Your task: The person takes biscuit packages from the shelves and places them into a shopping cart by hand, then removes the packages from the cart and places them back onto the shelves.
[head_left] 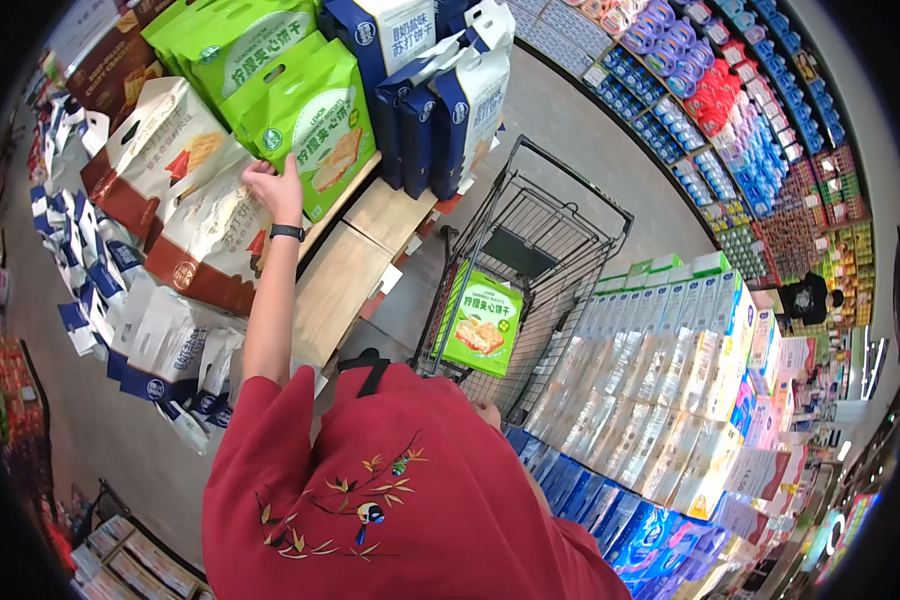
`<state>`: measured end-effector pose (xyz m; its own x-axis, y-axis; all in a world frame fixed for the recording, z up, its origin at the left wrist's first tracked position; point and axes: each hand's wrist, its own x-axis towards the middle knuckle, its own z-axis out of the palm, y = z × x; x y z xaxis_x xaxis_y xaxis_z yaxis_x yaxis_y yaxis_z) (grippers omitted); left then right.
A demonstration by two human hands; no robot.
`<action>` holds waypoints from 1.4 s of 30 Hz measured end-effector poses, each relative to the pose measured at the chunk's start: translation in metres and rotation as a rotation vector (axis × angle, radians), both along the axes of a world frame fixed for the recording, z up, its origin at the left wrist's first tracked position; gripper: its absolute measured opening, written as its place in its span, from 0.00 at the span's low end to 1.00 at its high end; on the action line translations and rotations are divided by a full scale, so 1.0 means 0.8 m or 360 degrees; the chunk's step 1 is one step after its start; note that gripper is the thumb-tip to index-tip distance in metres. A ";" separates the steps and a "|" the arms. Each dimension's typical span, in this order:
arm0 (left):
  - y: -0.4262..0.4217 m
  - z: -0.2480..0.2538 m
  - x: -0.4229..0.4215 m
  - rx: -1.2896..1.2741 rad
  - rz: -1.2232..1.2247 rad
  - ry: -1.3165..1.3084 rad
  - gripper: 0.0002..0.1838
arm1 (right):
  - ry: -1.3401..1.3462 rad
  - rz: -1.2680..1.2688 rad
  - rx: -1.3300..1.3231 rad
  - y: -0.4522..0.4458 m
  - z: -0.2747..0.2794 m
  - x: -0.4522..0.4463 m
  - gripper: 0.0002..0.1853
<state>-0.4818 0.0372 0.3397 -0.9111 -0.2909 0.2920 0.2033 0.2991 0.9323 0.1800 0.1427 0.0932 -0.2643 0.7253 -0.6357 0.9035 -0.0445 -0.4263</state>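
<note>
My left hand, wearing a dark wristband, is at the lower left edge of a green bag of lemon sandwich biscuits on the display. Its thumb lies against the bag and its fingers are curled by the edge, partly hidden. White-and-brown biscuit bags stand just left of it. Low by my waist, my right hand shows only in part, closed at the near end of a shopping cart. Inside the cart lies another green biscuit bag.
Blue-and-white biscuit bags stand right of the green ones on a wooden display. Stacked tissue packs flank the cart's right side. Another person is at the far right. Full shelves line the back.
</note>
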 end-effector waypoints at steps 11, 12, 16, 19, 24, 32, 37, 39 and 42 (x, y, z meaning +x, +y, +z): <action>-0.001 0.015 0.039 -0.0330 -0.0265 -0.0201 0.37 | -0.0042 0.0039 -0.0036 -0.006 0.012 -0.006 0.19; -0.002 0.014 0.039 -0.0399 -0.0345 -0.0195 0.33 | -0.0041 0.0049 -0.0011 -0.005 0.012 -0.005 0.19; 0.007 -0.001 0.045 -0.0596 -0.0069 0.0225 0.35 | -0.0022 0.0058 -0.0006 -0.006 0.002 0.006 0.19; 0.006 0.006 0.068 -0.0788 0.0050 0.0291 0.36 | 0.0004 0.0070 0.0060 -0.009 -0.013 0.013 0.19; 0.014 -0.033 0.075 -0.0388 -0.0223 0.0056 0.38 | 0.0051 0.0035 0.0027 -0.012 -0.022 0.025 0.18; 0.003 -0.053 0.073 -0.0163 -0.0276 -0.0087 0.32 | 0.0219 -0.0048 0.0108 -0.020 -0.012 0.029 0.17; -0.035 -0.056 0.116 0.0110 -0.0280 -0.0281 0.30 | 0.0099 0.0038 0.0098 -0.012 -0.018 0.030 0.17; -0.058 -0.060 0.135 0.0502 -0.0407 -0.0309 0.28 | 0.0098 0.0088 0.0098 -0.011 -0.015 0.033 0.17; -0.103 -0.038 0.186 0.0802 -0.0651 -0.0497 0.25 | 0.0166 0.0150 0.0125 -0.006 0.006 0.029 0.18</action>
